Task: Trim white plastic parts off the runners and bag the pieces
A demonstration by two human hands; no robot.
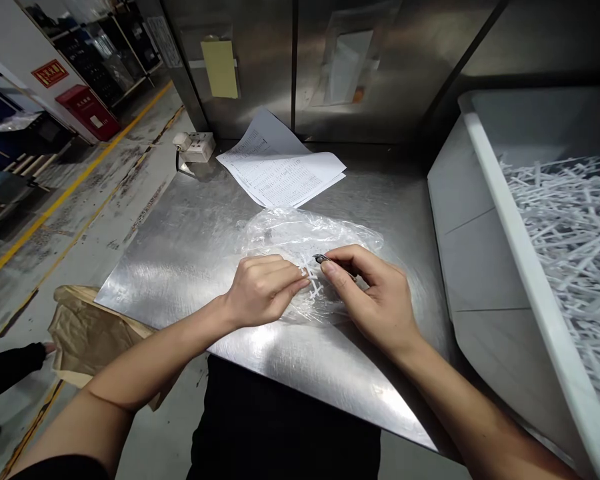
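Evidently light, the branched white plastic piece [314, 285] sits over the near part of the clear plastic bag [325, 230], pinched at one end by the left hand [266, 290]. That grip is closed, thumb and fingers together on it. Its thin arms look fairly stiff but probably snap or bend if squeezed hard, so a hold along the central stem seems safer than one on a side branch. The right hand [375, 290] has its grip clamped on a small dark metal tool [321, 259], whose tip points towards the piece, also over the bag. The tool is likely hard and smooth, best held by its body, away from the tip. The bag itself looks limp and slippery on the metal table [170, 247].

Fingers cover most of the tool, so its exact kind is uncertain. The left fingertips hide one end of the piece, and glare blurs what lies inside the bag.
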